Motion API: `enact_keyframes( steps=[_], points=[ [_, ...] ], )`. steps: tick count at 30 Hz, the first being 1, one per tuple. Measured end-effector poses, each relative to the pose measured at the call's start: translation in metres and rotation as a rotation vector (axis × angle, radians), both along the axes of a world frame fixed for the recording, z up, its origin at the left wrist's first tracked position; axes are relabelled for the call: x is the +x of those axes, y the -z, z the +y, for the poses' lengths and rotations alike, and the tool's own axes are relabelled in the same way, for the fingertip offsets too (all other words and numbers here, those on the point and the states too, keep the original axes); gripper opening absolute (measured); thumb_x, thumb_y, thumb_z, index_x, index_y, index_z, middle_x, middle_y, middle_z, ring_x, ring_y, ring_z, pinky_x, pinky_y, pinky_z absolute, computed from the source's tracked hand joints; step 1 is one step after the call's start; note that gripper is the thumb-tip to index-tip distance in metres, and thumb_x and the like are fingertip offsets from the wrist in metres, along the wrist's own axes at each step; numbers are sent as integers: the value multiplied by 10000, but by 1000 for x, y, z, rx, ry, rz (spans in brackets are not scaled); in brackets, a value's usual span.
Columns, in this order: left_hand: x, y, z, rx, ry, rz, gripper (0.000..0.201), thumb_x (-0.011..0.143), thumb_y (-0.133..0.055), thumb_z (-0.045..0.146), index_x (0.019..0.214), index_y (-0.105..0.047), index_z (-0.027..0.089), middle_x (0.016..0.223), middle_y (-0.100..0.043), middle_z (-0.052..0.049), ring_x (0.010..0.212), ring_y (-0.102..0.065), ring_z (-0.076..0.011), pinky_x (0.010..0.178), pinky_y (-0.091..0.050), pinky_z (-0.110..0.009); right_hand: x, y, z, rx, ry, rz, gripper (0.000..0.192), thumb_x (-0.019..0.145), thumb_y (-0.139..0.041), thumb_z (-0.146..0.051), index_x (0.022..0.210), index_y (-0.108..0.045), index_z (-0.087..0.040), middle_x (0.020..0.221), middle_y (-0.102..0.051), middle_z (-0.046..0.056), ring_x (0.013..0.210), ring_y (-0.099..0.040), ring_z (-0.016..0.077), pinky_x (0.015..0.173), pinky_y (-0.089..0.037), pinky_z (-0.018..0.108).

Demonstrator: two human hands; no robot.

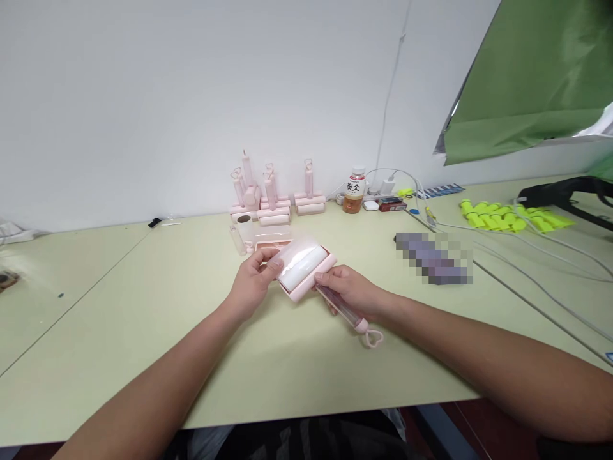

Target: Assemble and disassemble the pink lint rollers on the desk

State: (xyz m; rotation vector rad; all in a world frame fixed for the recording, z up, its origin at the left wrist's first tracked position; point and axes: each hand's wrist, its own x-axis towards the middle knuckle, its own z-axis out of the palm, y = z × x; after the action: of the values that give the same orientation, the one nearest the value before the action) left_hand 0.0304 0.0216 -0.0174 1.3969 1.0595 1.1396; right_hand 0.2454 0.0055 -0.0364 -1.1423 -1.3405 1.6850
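Observation:
A pink lint roller with a white roll is held tilted above the table. My right hand is closed round it where its see-through handle joins the head. The handle ends in a pink heart-shaped loop that points toward me. My left hand pinches a clear, shiny piece at the far left side of the head; I cannot tell if it is film or a stiff cover. Just behind the hands lie an open pink roller case, a bare handle and an upright white paper roll.
Several pink lint rollers stand against the wall. Right of them are a brown bottle, small boxes and white cables. A blurred-out object lies on the right, with yellow plastic pieces and a black item farther off.

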Motion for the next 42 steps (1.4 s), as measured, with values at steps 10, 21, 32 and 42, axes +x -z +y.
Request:
enact_keyframes(
  steps=[10,21,32,42],
  points=[
    [1,2,-2,-27,0,30,449,723,-730,517,1007,-649,179,941,-678,-49,807,-603,-179,762,-493,-327,0,-3,-1,17,33,-86,456,751,-672,-602,689,-606,-154,435,-543,-21,378,-482,110,392,-394,234],
    [3,0,-12,24,166,252,499,802,-642,539,1140,-590,176,1033,-657,-84,867,-626,-225,753,-487,-346,0,2,2,-23,68,3,466,749,-687,-603,738,-619,-142,445,-527,-33,370,-480,110,388,-419,241],
    [5,10,-9,172,44,356,660,757,-704,457,1327,-482,211,1115,-616,-82,886,-593,-210,746,-466,-319,1,-1,0,-104,-6,300,376,854,-603,-490,898,-668,-122,688,-647,43,454,-557,133,413,-491,282],
    [-1,13,0,59,231,451,454,878,-468,598,917,-651,184,714,-616,-7,618,-530,-166,583,-392,-283,0,3,-9,-94,-325,229,382,813,-654,-248,1179,-595,-155,878,-696,64,615,-647,130,544,-567,278]
  ],
)
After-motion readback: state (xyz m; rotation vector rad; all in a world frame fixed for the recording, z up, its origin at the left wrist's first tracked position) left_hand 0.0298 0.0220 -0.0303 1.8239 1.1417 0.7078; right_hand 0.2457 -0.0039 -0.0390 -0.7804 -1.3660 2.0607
